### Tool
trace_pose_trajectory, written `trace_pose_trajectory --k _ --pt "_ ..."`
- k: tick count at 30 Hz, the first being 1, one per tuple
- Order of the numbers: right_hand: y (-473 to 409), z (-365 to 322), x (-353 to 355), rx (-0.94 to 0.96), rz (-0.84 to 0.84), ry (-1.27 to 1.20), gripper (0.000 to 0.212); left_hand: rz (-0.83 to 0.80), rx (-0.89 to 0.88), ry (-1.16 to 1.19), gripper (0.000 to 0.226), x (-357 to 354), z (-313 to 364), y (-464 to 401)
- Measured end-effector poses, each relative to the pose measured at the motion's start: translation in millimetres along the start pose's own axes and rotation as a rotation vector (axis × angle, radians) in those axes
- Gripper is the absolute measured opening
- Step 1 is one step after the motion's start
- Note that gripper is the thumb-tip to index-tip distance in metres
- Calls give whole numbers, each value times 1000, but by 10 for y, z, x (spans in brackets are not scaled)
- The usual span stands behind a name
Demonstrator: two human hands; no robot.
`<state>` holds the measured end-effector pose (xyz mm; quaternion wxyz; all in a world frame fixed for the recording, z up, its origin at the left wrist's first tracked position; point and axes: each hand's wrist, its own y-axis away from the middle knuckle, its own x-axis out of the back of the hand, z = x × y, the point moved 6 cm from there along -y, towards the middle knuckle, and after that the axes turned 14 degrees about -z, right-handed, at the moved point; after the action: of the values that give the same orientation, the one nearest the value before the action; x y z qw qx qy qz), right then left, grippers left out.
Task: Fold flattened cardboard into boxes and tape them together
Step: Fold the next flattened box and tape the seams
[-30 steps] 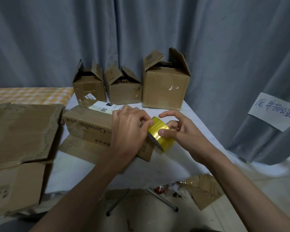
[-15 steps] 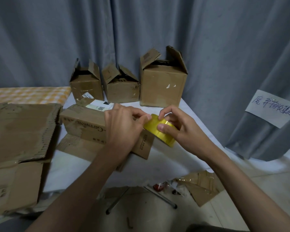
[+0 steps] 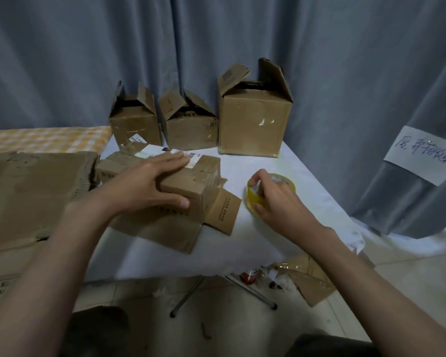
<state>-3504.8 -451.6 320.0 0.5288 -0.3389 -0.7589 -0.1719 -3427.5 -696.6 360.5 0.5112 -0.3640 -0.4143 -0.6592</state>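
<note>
Parted since half a second ago: left hand [image 3: 150,184] off the tape [image 3: 252,199] and down flat on the box [image 3: 191,186], right hand [image 3: 276,202] lowered to the table [image 3: 307,176] with the roll in it. Now pressing with straight fingers across the box top, thumb along the near face, nothing gripped. Curled round the yellowish roll on the right, thumb at the near rim, fingers hooked over the top and into the core, roll resting on the cloth just right of the box.

Probably the taping step: box folded into shape on its side at mid-table, one end flap [image 3: 223,211] lying open toward the roll, seams not yet visibly sealed with fresh tape. Next, likely: find the free end, peel a length, carry it to the open end while keeping the left palm down so the folded walls do not spring apart (a thin, springy carton by the look of it).

Hard to make out: the tape's loose end, lost in glare and behind the fingers; whether the roll is fully set down or tilted on edge. Hidden under the left palm: most of the top seam. Unreadable: the box's label. Cut off at left: flat cardboard [image 3: 31,191]. Behind, three finished boxes [image 3: 252,124], tops open.
</note>
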Motion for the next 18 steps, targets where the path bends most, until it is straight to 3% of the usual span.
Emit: trace_pose_trajectory --k 3,7,10,14,18 --pt "-11 60 33 -56 26 20 35 8 1 -39 96 -74 -72 4" --pt "-29 101 270 -61 193 28 32 84 40 -206 90 -203 55 5" --pt "-33 234 418 -115 261 -82 37 131 122 -342 94 -327 221 27" --pt "-64 443 422 -212 207 -125 35 239 218 -529 89 -503 468 72" --pt "-99 444 281 -205 126 -81 36 256 224 -559 80 -584 520 31"
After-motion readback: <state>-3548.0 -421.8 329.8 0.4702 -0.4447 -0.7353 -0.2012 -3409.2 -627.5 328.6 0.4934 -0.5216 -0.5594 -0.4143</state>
